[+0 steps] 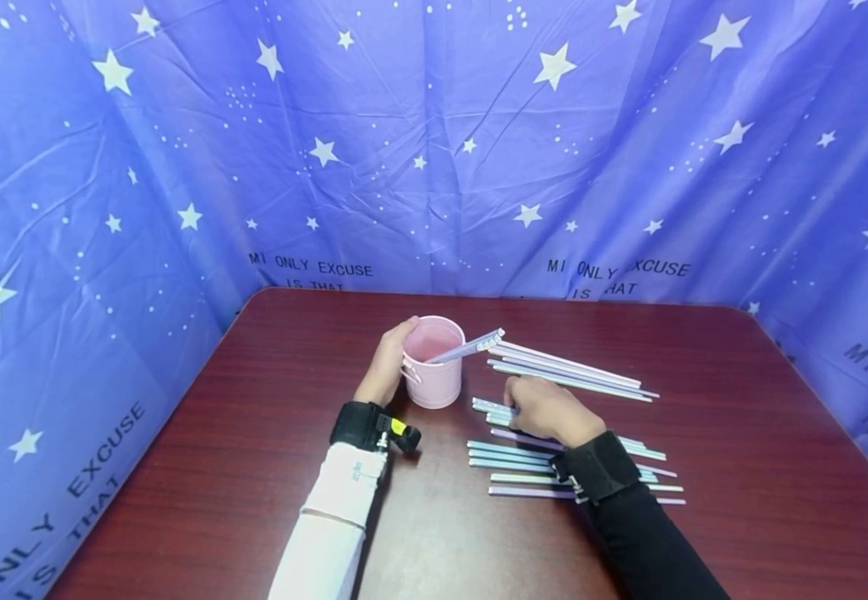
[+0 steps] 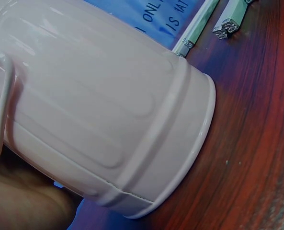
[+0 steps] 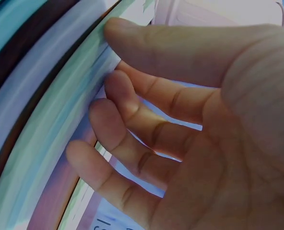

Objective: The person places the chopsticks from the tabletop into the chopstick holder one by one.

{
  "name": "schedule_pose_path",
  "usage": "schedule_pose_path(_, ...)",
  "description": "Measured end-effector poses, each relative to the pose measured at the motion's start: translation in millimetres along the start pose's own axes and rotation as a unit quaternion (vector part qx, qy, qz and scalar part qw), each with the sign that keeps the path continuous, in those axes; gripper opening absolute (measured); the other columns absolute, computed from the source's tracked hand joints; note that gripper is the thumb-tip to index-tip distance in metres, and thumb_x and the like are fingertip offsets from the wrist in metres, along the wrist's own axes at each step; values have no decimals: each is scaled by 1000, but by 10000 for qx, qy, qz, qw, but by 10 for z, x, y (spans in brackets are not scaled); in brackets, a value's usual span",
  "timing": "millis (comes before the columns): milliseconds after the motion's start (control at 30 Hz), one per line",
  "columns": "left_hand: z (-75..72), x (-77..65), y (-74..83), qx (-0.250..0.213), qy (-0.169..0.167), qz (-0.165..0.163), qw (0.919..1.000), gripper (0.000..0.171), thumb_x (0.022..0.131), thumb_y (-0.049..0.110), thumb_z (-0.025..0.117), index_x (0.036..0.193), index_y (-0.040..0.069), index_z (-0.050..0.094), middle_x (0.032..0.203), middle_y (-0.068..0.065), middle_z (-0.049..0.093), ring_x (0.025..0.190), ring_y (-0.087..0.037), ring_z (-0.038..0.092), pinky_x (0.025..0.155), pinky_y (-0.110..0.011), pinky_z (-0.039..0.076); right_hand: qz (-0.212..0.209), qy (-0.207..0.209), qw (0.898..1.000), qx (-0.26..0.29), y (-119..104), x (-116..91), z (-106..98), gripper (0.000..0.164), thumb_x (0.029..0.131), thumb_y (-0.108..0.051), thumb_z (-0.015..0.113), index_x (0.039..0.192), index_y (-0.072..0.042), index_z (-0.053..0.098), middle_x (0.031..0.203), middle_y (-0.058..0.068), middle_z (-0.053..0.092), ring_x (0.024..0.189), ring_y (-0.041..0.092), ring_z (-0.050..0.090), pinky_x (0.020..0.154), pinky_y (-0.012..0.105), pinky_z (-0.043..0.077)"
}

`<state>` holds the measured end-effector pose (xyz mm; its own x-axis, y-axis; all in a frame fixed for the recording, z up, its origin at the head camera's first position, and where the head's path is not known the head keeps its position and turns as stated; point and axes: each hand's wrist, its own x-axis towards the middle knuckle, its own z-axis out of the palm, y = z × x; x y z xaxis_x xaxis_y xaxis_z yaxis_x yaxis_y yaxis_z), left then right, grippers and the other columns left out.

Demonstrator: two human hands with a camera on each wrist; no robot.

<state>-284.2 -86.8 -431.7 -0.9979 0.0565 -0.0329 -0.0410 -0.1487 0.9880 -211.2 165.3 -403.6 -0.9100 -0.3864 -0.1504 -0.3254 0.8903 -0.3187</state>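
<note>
My left hand [image 1: 386, 367] grips a small pink bucket [image 1: 436, 388] by its left side, fingers at the rim. The bucket stands on the table, its ribbed wall and wire handle close up in the left wrist view. Several chopsticks [image 1: 467, 346] lean out of it to the right, patterned ends up. My right hand [image 1: 550, 408] is over the row of chopsticks on the table. Its thumb and fingertips pinch light green and blue chopsticks [image 3: 46, 129] near their thick ends, with the other fingers loosely bent beside them.
Behind the right hand lies a group of pale chopsticks [image 1: 569, 367]. More blue, green and purple chopsticks [image 1: 509, 457] lie nearer, partly under the right wrist. The dark red wooden table [image 1: 254, 467] ends at a blue star-printed curtain [image 1: 434, 167].
</note>
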Motion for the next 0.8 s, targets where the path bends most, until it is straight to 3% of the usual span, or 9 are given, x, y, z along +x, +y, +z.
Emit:
schedule_pose_path(500, -9, 13, -10, -29, -7, -28, 10000, 50, 110, 30, 50, 137, -9, 65, 152, -23, 61, 146, -29, 52, 130, -45, 35, -161, 123, 9998, 63, -33, -36, -20, 19, 84, -5, 81, 85, -14, 64, 85, 2, 65, 82, 19, 63, 78, 41, 58)
schedule_pose_path(667, -9, 22, -23, -33, 7, -18, 10000, 50, 110, 29, 50, 138, -9, 64, 153, -23, 60, 148, -30, 51, 131, -46, 34, -521, 449, 9976, 100, 50, -29, -19, 20, 84, -2, 74, 81, -17, 61, 79, -1, 62, 77, 16, 59, 71, 39, 54)
schedule_pose_path(800, -10, 22, -30, -15, 2, 9, 10000, 50, 111, 30, 50, 138, -9, 65, 151, -24, 61, 145, -30, 53, 130, -47, 36, -598, 825, 9940, 387, -38, -94, -188, 19, 90, 0, 72, 83, -14, 62, 78, -1, 60, 75, 15, 57, 70, 35, 51)
